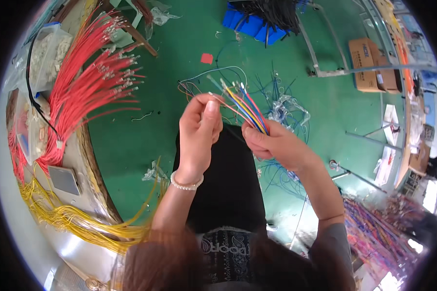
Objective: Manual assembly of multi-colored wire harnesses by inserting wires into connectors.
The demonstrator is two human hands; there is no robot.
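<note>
A bundle of coloured wires [245,109] is held between two hands above a green floor [131,140].

The bundle is gripped at its lower end by the closed right hand [272,143], and its long axis runs from about 5 o'clock up to 11 o'clock, the terminal tips fanned toward the upper left. A single wire near the tips is pinched by the fingers of the left hand [199,128], on whose wrist a bead bracelet [186,184] is worn. At 9 o'clock, red wires [90,82] are spread over a workbench [85,160]; yellow wires [82,220] hang at 7 o'clock. Loose blue wires [281,169] lie on the floor just beyond the right hand.
</note>
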